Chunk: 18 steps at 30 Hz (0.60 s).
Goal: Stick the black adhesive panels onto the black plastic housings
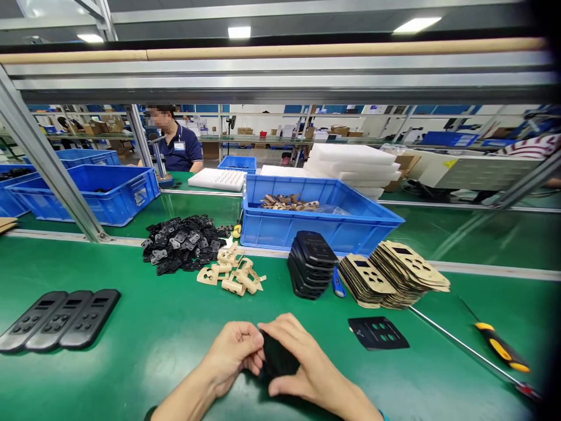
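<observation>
Blk part (279, 355) was between both hands, low over or on the surface (149, 374) (couldn't tell which). R hand (304, 359) grip was clamped round it, fingers over the far side, thumb at the near side, prob. to steady it. L hand (236, 352) grip was pinched at its left edge, prob. for finer fingertip work; exact contact was hidden. Blk sheet (379, 333) lay flat near R hand, w/ tan sheets (372, 278) stacked beyond, prob. for quick reach. Blk casings (311, 266) stood stacked, prob. to save space; 3 casings (61, 320) overlapped far left, apparently set apart.
</observation>
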Motion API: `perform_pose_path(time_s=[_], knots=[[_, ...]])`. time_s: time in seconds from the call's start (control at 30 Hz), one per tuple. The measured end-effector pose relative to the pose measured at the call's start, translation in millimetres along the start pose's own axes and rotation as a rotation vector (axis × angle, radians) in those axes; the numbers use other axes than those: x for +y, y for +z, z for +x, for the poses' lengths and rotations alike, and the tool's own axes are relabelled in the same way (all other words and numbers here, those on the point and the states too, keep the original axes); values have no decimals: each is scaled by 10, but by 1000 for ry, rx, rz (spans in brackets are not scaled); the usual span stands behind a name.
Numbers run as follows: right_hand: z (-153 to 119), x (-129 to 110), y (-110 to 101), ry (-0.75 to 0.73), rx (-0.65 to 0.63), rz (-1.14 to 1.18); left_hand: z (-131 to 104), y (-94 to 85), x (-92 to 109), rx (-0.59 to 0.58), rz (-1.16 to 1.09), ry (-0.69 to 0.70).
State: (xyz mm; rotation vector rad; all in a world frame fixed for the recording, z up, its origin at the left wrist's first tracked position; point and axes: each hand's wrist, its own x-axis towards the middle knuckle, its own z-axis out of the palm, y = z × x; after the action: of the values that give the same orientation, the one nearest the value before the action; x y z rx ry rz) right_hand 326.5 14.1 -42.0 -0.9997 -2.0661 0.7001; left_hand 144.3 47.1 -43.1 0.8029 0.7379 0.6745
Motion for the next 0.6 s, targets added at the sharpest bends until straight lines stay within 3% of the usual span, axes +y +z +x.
perform_pose_path(time_s=[0.23, 0.33, 0.47, 0.53, 0.6], knots=[[18, -74, 192, 160, 342, 519, -3, 99, -5, -122, -111, 113], [17, -18, 34, 290, 595, 792, 20, 51, 11, -76, -102, 106], [23, 122, -308, 343, 988, 917, 46, -41, 47, -3, 59, 148], [23, 168, -407, 355, 1070, 934, 57, -74, 88, 76, 208, 239], [20, 184, -415, 366, 1059, 957, 84, -96, 165, 173, 370, 357]])
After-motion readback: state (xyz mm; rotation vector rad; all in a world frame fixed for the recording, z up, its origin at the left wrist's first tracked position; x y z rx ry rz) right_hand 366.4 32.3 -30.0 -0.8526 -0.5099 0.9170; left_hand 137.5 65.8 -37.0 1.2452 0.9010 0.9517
